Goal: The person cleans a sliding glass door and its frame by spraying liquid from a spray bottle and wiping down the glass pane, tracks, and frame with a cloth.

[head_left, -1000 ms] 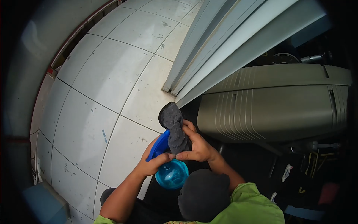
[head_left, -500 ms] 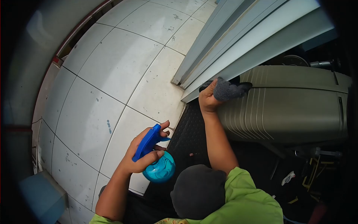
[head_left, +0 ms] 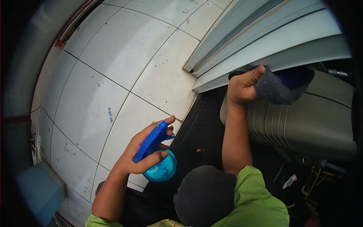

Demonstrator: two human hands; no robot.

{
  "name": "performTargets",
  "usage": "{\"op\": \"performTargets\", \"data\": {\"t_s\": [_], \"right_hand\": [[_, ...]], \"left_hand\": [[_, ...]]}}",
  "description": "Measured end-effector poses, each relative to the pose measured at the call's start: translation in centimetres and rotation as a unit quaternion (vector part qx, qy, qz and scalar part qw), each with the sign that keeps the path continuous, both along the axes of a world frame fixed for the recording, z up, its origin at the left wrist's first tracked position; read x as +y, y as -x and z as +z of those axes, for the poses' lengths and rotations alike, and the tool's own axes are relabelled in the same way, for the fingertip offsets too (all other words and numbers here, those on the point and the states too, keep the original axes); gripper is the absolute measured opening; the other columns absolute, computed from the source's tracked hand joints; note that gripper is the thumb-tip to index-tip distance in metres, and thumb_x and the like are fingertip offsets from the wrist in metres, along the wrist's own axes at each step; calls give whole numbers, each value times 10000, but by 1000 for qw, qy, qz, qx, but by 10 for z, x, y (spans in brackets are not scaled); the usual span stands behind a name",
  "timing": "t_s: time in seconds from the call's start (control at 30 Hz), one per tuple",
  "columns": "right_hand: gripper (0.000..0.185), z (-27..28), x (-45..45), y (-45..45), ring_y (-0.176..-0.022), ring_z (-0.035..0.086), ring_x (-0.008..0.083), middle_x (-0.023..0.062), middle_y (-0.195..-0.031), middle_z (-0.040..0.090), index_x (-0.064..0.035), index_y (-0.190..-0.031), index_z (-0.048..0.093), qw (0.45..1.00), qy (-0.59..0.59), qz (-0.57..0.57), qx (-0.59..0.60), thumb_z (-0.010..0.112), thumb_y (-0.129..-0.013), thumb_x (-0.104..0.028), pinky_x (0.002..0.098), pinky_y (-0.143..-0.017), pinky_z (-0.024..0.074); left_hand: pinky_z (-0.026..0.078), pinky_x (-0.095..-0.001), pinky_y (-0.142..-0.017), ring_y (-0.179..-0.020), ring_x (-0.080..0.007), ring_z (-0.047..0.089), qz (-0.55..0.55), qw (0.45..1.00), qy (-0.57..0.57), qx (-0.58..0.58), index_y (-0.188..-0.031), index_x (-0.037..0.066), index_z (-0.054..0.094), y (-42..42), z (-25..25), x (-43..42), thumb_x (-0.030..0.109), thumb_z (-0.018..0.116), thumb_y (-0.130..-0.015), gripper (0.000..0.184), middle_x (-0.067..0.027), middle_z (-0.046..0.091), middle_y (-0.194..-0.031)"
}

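Note:
In my left hand (head_left: 130, 153) is a spray bottle (head_left: 164, 168) with a blue trigger head and a round, see-through turquoise body. The fingers go round the head, with the index finger stretched out near its nozzle. My right hand (head_left: 241, 90) grips a fuzzy dark grey cloth (head_left: 275, 90), thumb on top. The cloth lies along the lower edge of a pale metal panel (head_left: 298, 53), above an olive-grey ribbed plastic case (head_left: 317, 109). A dark blue area shows in the cloth's fold; I cannot make out what it is.
White floor tiles (head_left: 87, 98) with dark stains spread to the left. Black textured matting (head_left: 200, 128) borders them. A dark rounded shape (head_left: 204, 195) stands between my arms. A blue-grey block (head_left: 39, 191) is at lower left, and yellow metal parts (head_left: 312, 191) lie at lower right.
My right hand has moved right and up along the panel with the cloth, which now looks more spread out. The left hand with the spray bottle has barely moved. The view has shifted slightly.

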State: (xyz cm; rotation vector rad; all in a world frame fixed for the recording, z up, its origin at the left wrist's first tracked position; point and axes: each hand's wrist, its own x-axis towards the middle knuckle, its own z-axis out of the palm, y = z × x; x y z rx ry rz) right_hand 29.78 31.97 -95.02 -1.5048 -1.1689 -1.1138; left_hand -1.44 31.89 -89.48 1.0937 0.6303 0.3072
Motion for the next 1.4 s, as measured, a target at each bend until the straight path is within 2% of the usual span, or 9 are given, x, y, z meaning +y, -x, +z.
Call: {"op": "performTargets", "data": {"t_s": [0.2, 0.37, 0.43, 0.47, 0.57, 0.73, 0.93, 1.0, 1.4], "right_hand": [[459, -116, -17, 10, -1258, 426, 497, 338, -1379, 404, 147, -1300, 371, 990, 130, 20, 55, 519, -960, -124, 536, -1090, 310], [521, -169, -40, 49, -1175, 524, 462, 321, -1233, 551, 110, -1275, 456, 911, 213, -1, 354, 585, -960, -285, 464, -1002, 414], [629, -104, -49, 54, -1165, 537, 451, 320, -1208, 569, 120, -1265, 465, 686, 455, -64, 564, 643, -912, -369, 427, -1000, 420], [785, -67, -59, 56, -1110, 574, 476, 372, -1165, 574, 180, -1283, 403, 679, 519, -62, 515, 670, -867, -431, 443, -971, 451], [584, -2, -100, 79, -1022, 632, 399, 277, -1069, 620, 115, -1239, 457, 869, 292, 135, 376, 737, -846, -214, 419, -896, 490], [441, 49, -62, 59, -968, 648, 272, 201, -1079, 613, 125, -1238, 459, 964, 203, 113, 130, 668, -880, -25, 356, -849, 514], [540, -48, -18, 64, -1046, 607, 430, 277, -1172, 557, 113, -1309, 374, 982, 115, 64, 135, 603, -835, -7, 422, -923, 486], [583, -87, -27, 63, -1110, 578, 423, 283, -1213, 535, 114, -1332, 340, 960, 194, 95, 177, 601, -823, 5, 437, -980, 447], [395, -16, 0, 69, -1015, 609, 312, 220, -1127, 554, 116, -1243, 400, 993, 59, 16, 100, 560, -907, -15, 352, -928, 469]], "left_hand": [[509, -379, -937, -1165, -236, 552, -27, 998, -48, -36, -1456, 82, 414, 10, 3, 7, 107, 616, -702, 781, -101, 551, -1221], [509, -372, -932, -1172, -230, 550, -19, 997, -62, -35, -1447, 81, 420, 23, 8, 1, 76, 594, -720, 748, -105, 523, -1284], [510, -372, -929, -1175, -229, 550, -11, 996, -81, -45, -1441, 81, 426, 25, 7, -2, 75, 598, -721, 740, -109, 506, -1323], [512, -372, -926, -1177, -229, 551, -8, 994, -96, -51, -1434, 80, 431, 25, 7, -2, 73, 603, -723, 732, -113, 489, -1362], [518, -374, -922, -1189, -235, 550, -5, 993, -102, -59, -1419, 78, 441, 26, 13, 1, 66, 610, -726, 714, -121, 447, -1430], [522, -371, -906, -1240, -276, 508, 15, 997, -70, 0, -1437, 48, 426, 16, 9, -4, 195, 628, -609, 864, -105, 551, -1218], [528, -378, -902, -1238, -281, 504, 8, 998, -63, 15, -1440, 48, 423, 15, 9, -7, 208, 644, -588, 895, -107, 561, -1179], [529, -381, -923, -1188, -249, 556, -3, 997, -69, -19, -1378, 67, 480, 23, 4, -5, 81, 622, -679, 713, -137, 424, -1457], [533, -379, -915, -1180, -251, 560, -6, 996, -88, -5, -1357, 59, 496, 21, -1, -6, 88, 628, -672, 699, -145, 430, -1454]]}}
